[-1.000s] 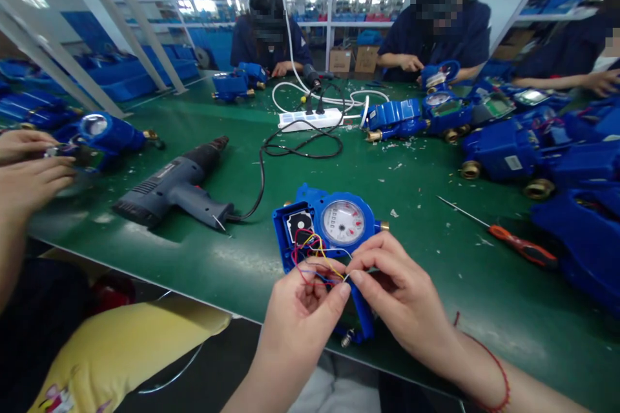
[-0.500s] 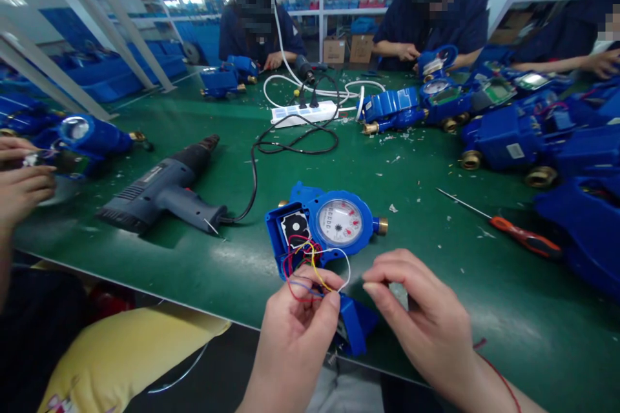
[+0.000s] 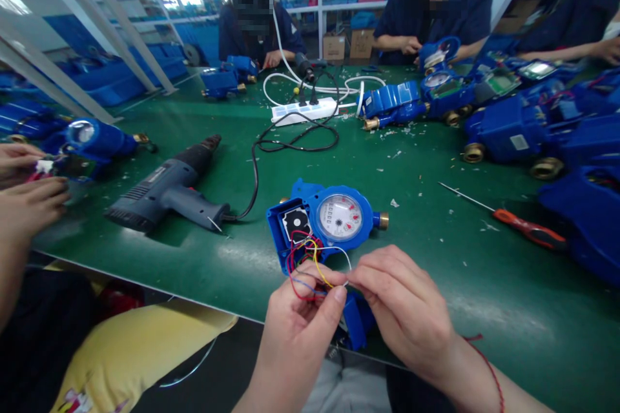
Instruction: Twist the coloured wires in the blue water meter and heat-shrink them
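Wires, thin and limp, loop from the open meter near the table's front edge. Left hand pinches the bundle; right hand pinches one white end. They look fragile, best held by the insulation, close to the tips.

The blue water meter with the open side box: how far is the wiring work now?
Done: the blue round-dial water meter lies with its side compartment open, coloured thin wires pulled out. In hand: the left hand and right hand pinch wire ends together. Left: wires hang loose, compartment uncovered; the orange-handled screwdriver lies untouched.
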Motion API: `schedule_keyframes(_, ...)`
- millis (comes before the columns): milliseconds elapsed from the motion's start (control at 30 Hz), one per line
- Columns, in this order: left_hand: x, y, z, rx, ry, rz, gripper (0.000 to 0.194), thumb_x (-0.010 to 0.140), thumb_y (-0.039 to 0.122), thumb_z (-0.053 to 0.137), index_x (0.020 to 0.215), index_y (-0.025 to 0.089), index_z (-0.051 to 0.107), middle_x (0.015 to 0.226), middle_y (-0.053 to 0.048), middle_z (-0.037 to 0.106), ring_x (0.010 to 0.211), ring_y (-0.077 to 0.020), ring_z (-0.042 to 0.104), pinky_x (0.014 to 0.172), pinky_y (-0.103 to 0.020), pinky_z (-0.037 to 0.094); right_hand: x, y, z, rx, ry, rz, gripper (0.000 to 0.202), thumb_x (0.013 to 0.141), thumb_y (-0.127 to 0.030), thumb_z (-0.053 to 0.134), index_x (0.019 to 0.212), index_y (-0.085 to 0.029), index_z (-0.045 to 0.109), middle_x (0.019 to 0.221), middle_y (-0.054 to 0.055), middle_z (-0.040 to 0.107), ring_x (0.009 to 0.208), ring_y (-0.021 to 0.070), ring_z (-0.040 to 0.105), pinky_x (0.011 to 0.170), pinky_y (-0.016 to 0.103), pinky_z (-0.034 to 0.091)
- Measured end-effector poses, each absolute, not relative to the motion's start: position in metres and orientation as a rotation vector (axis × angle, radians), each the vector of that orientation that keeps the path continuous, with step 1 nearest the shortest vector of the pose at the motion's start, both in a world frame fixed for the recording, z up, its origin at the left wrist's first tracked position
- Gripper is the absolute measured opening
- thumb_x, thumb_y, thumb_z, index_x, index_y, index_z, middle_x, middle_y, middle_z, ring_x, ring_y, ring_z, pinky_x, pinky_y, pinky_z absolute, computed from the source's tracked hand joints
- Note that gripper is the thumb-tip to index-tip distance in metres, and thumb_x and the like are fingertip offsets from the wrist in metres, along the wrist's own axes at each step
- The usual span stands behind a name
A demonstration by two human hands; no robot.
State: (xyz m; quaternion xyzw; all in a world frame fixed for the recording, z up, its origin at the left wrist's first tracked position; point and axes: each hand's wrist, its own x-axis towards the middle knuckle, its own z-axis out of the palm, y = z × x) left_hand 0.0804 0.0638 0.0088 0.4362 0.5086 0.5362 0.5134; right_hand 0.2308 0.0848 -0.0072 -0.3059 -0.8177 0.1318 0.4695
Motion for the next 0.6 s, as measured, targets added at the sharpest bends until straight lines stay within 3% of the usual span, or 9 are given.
schedule_keyframes(100,0.080,0.064,0.008,1.061,1.185,1.296,0.006,0.073,0.013,0.070,0.070,0.018,0.071,0.072,-0.002,0.068,0.070,-0.0148,0.066,0.064,-0.021,0.054,0.224,0.084,-0.005,-0.753,-1.978,0.337,0.018,0.091,0.000,0.046,0.095,-0.014,0.056,0.086,0.007,0.057,0.077,0.0168,0.050,0.066,0.030,0.044)
schedule_keyframes(300,0.079,0.062,0.010,0.986,1.189,1.267,0.004,0.071,0.016,0.073,0.068,0.017,0.072,0.073,-0.003,0.069,0.072,-0.0154,0.065,0.066,-0.022,0.054,0.215,0.085,-0.001,-0.817,-1.599,0.786,0.018,0.092,-0.006,0.048,0.081,-0.019,0.052,0.076,0.000,0.049,0.068,0.0113,0.050,0.060,0.022,0.043)
schedule_keyframes(400,0.079,0.061,0.010,0.855,1.199,1.232,0.011,0.068,0.016,0.077,0.079,0.018,0.073,0.067,0.000,0.068,0.060,-0.0107,0.062,0.057,-0.018,0.051,0.217,0.087,0.003,-0.891,-1.450,0.882,0.014,0.096,-0.014,0.049,0.084,-0.021,0.053,0.073,-0.002,0.048,0.060,0.0103,0.047,0.051,0.020,0.040)
schedule_keyframes(500,0.079,0.061,0.010,0.747,1.173,1.258,0.018,0.065,0.015,0.080,0.081,0.018,0.071,0.062,0.003,0.066,0.051,-0.0074,0.058,0.052,-0.015,0.050,0.218,0.087,0.008,-0.934,-1.608,0.754,0.016,0.097,-0.014,0.048,0.086,-0.019,0.059,0.079,0.000,0.056,0.071,0.0110,0.054,0.062,0.021,0.044)
schedule_keyframes(600,0.080,0.059,0.011,0.739,1.124,1.297,0.014,0.066,0.018,0.081,0.074,0.016,0.069,0.066,0.001,0.069,0.056,-0.0087,0.063,0.056,-0.016,0.054,0.213,0.085,0.013,-0.933,-1.774,0.577,0.009,0.092,-0.015,0.057,0.090,-0.018,0.065,0.088,0.002,0.061,0.086,0.0133,0.057,0.074,0.023,0.045)
